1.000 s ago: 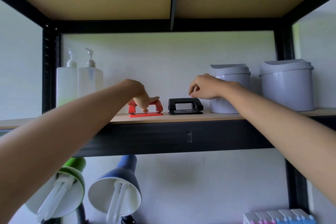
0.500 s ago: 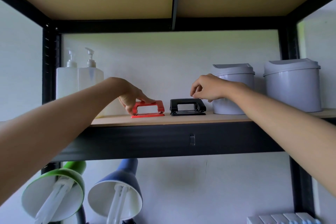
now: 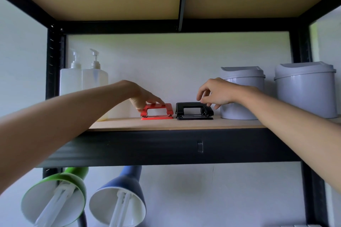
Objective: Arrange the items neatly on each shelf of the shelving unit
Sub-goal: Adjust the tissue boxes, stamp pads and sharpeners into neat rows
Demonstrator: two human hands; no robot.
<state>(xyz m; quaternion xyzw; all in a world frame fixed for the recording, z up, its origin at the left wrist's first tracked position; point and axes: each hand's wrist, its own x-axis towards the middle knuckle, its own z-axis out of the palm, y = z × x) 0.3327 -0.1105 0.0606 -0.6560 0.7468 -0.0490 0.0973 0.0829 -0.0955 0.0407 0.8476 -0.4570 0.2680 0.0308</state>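
Note:
A red hole punch (image 3: 162, 108) and a black hole punch (image 3: 190, 107) sit side by side, almost touching, in the middle of the wooden shelf (image 3: 184, 124). My left hand (image 3: 145, 98) pinches the red punch at its left end, fingers lying on top and thumb against the side. Over the right end of the black punch hovers my right hand (image 3: 215, 92), its fingers bent and spread, the tips just touching the top without closing round it.
Two white pump bottles (image 3: 70, 81) (image 3: 95, 79) stand at the shelf's left end and two grey lidded bins (image 3: 241, 79) (image 3: 306, 88) at the right. On the shelf below are a green lamp (image 3: 55, 195) and a blue lamp (image 3: 120, 199). Black frame posts flank the shelf.
My left hand slid from over the red punch to its left end. My right hand opened from a loose fist and came down onto the black punch.

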